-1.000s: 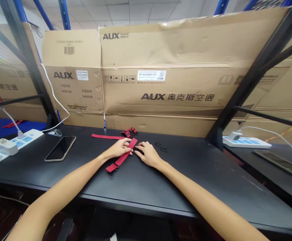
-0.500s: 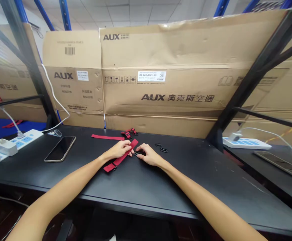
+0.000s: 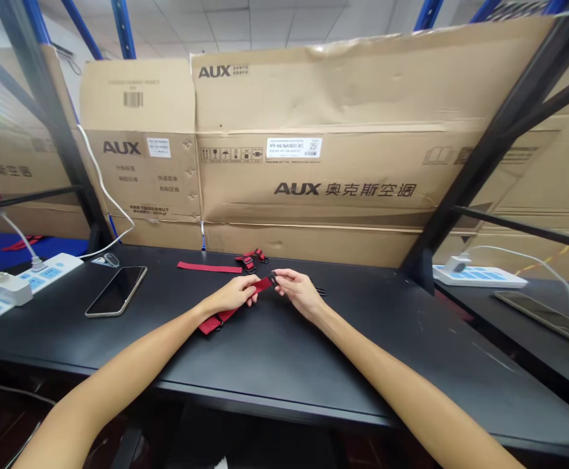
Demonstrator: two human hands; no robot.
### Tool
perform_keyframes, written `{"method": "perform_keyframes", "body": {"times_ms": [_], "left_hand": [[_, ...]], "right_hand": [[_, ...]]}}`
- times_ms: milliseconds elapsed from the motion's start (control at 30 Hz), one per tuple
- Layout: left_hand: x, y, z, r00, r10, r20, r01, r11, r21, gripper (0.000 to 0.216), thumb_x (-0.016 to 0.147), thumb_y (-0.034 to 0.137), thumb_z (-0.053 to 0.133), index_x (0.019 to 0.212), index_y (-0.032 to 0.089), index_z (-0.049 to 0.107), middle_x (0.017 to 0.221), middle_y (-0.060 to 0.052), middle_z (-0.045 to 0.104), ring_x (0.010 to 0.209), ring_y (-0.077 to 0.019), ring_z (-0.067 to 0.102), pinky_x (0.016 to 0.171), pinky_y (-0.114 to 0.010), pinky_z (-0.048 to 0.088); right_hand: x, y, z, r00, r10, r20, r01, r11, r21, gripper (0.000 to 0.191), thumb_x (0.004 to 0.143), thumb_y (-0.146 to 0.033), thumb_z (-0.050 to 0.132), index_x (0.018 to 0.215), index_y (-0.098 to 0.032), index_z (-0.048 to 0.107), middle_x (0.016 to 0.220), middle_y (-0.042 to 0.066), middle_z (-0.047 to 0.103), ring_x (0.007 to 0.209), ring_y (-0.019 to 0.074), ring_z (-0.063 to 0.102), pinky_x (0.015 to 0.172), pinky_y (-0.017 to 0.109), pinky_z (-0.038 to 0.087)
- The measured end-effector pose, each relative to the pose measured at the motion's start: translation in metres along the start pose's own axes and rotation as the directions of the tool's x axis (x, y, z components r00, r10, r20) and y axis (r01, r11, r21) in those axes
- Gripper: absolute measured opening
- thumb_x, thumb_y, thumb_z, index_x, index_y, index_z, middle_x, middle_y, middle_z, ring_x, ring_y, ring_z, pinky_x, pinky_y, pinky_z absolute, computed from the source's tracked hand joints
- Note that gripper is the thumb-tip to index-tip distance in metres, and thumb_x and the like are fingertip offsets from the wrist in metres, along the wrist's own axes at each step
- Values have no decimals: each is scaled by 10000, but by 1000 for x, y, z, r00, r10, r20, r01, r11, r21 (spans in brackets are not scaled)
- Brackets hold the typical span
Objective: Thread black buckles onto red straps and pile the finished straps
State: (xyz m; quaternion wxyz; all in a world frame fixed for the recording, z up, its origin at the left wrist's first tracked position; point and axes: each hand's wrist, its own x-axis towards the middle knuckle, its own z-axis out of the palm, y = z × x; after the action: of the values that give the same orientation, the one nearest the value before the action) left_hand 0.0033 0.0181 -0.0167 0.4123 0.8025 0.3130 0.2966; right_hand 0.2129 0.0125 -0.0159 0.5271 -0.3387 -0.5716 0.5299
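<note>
My left hand [image 3: 238,293] is closed on a red webbing strap [image 3: 263,284], whose upper end sticks out to the right of the fingers. Lower down, the strap's other end rests on the black table with a black buckle [image 3: 219,321] on it. Between the fingertips of my right hand [image 3: 298,290] is a small black buckle [image 3: 273,279], held against the strap's upper end. Whether the strap passes through its slot I cannot tell. Beside the right hand, partly hidden by it, lies another black buckle [image 3: 319,291].
Behind the hands lie a flat red strap [image 3: 209,267] and a red strap bundle with black buckles [image 3: 249,262]. A phone [image 3: 117,291] and a white power strip [image 3: 45,277] are on the left. Cardboard panels [image 3: 308,238] stand along the table's back edge.
My right hand has lifted the small buckle from the table, moving up to the strap's upper end. The left hand still grips the strap, its free end now turned more towards the right.
</note>
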Motion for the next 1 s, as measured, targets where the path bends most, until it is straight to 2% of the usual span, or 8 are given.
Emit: {"method": "perform_keyframes", "body": {"times_ms": [100,333,567,700,800,867,933,1000], "left_hand": [[-1,1,0,1000,27,4,-27,999,37,165,868,226,390,901,161,539,711,15,585,587,-82,542,641,-216,448],[-2,4,0,998,58,23,-60,995,75,190,856,203,387,914,154,562,703,11,584,583,-86,536,621,-212,440],[-4,6,2,997,64,31,-66,995,81,208,875,239,394,931,154,575,725,-3,600,600,-92,539,634,-225,442],[-6,4,7,998,53,16,-52,997,-53,312,879,267,432,1172,161,455,800,-24,624,647,-103,561,658,-245,462],[-8,7,10,997,83,-10,-83,996,-30,455,862,290,496,1288,186,377,842,-26,638,672,-107,573,685,-256,469],[-8,9,10,991,129,-42,-126,990,59,402,852,303,520,1236,195,476,839,-25,642,682,-112,571,692,-254,466],[-6,10,9,979,174,-104,-156,975,156,290,846,311,532,1096,183,604,857,-36,641,706,-119,567,691,-248,461],[-3,8,7,964,195,-178,-156,965,213,239,829,327,554,968,170,669,945,-56,632,713,-115,559,674,-239,457]], "right_hand": [[-2,-1,2,998,51,37,-54,996,77,338,651,-345,750,926,-168,664,793,26,635,587,98,533,554,253,401],[-4,1,5,984,119,134,-135,984,116,341,644,-325,763,928,-158,677,734,20,628,593,104,530,565,254,406],[-6,1,7,973,139,187,-149,988,45,329,670,-344,746,916,-143,662,727,25,640,595,108,551,561,243,425],[-6,8,8,960,128,250,-120,992,-47,287,715,-353,709,907,-147,653,752,38,670,630,121,587,594,245,445],[-5,13,8,959,115,260,-99,992,-74,273,718,-360,701,885,-152,646,771,44,684,657,138,611,624,260,466],[-4,15,8,961,114,254,-96,992,-81,286,710,-370,704,880,-149,640,759,47,687,667,149,623,633,268,476],[-4,16,8,962,120,245,-99,991,-95,311,702,-383,706,887,-142,636,742,52,689,666,157,631,636,275,481],[-4,16,8,964,127,232,-101,988,-119,327,698,-388,706,894,-137,632,722,54,690,648,156,632,636,279,485]]}}
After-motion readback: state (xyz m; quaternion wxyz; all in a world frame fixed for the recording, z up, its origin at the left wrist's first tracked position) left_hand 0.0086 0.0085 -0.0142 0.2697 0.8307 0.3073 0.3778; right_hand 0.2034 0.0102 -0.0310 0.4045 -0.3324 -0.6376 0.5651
